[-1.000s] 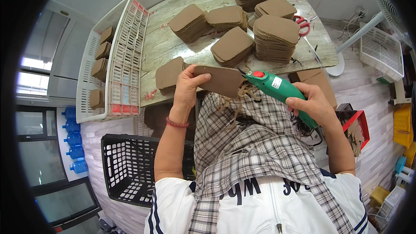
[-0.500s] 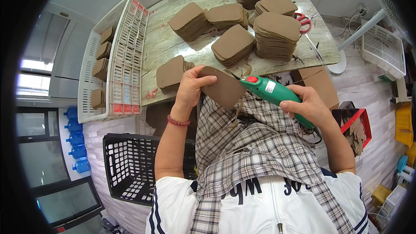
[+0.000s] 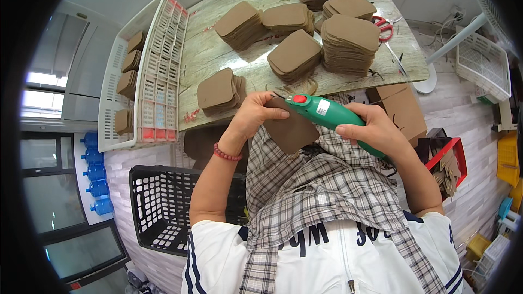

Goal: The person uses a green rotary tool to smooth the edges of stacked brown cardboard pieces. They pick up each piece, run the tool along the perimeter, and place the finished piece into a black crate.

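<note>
My left hand (image 3: 255, 113) pinches a brown fabric piece with rounded corners (image 3: 295, 134) by its upper left edge, above my lap. Wrapped in my right hand (image 3: 375, 129) is a green handheld power cutter (image 3: 328, 111) with a red switch. The cutter's tip lies over the piece's far edge, close to my left fingers; whether it touches the fabric I cannot tell. Thin trimmed strips (image 3: 305, 86) lie at the table's front edge, just beyond the tool. A short stack of like pieces (image 3: 216, 89) sits on the table beside my left hand.
Several taller stacks (image 3: 349, 43) stand across the wooden table (image 3: 210, 63). Red-handled scissors (image 3: 386, 31) lie at its right side. A white crate (image 3: 161, 71) with more pieces borders the left. Below are a black crate (image 3: 163, 207), a cardboard box (image 3: 406, 110) and a red-rimmed box (image 3: 456, 158).
The cutter has moved left along the piece's far edge, toward my left fingers. My left hand has shifted slightly right and down, and the piece has turned and dropped nearer to me.
</note>
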{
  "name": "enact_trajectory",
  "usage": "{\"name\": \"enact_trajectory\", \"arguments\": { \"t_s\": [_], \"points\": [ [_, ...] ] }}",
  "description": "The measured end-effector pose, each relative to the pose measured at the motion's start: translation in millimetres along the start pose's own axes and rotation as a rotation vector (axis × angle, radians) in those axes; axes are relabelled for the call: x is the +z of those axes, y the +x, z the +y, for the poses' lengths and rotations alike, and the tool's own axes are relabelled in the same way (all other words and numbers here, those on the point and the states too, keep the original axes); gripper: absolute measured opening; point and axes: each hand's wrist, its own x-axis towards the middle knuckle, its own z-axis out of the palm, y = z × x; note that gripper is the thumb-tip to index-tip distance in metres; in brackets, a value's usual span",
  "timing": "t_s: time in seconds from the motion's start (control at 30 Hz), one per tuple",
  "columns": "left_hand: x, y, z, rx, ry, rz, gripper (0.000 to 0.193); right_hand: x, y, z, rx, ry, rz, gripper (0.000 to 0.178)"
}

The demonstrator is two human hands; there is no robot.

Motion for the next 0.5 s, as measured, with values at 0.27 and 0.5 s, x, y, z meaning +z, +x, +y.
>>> {"name": "enact_trajectory", "arguments": {
  "t_s": [0.27,0.5],
  "points": [
    [-85.1,-21.6,12.2,0.378,-0.215,0.499,0.021,1.5,3.0,17.5,-0.027,0.070,0.108,0.035],
    [-112.7,2.3,-5.0,0.437,1.410,1.203,0.062,-10.2,-7.0,32.4,0.002,0.112,0.205,0.026]
  ]
}}
